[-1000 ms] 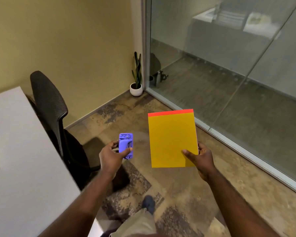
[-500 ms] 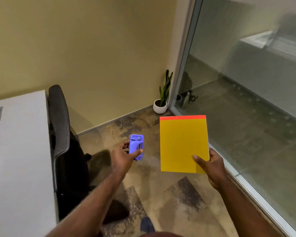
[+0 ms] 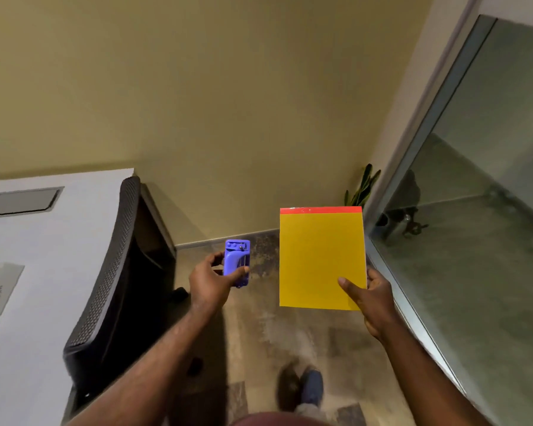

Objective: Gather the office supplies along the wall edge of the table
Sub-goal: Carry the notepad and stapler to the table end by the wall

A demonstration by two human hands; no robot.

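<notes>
While I watched through the head camera, the left hand [image 3: 211, 282] had its fingers [image 3: 239, 273] wrapped around a small purple plastic stapler-like tool [image 3: 236, 261], thumb across its lower end, with the tool standing upright above the fist. To the right of those fingers, well apart from them, the right hand [image 3: 371, 298] pinched the lower right corner of a flat yellow notepad with a red strip along its top edge [image 3: 320, 256], thumb on the front and the other fingers hidden behind it. Both things hung in the air over the mottled brown floor [image 3: 259, 333], touching nothing else. Left of the left hand's fingers stood a black mesh office chair [image 3: 111, 272], and beyond it the white desk [image 3: 43, 272] ran up against the beige wall [image 3: 228, 103]. Right of the right hand's fingers rose a glass partition [image 3: 474, 210], with a small potted plant [image 3: 362, 187] in the corner above the notepad.
</notes>
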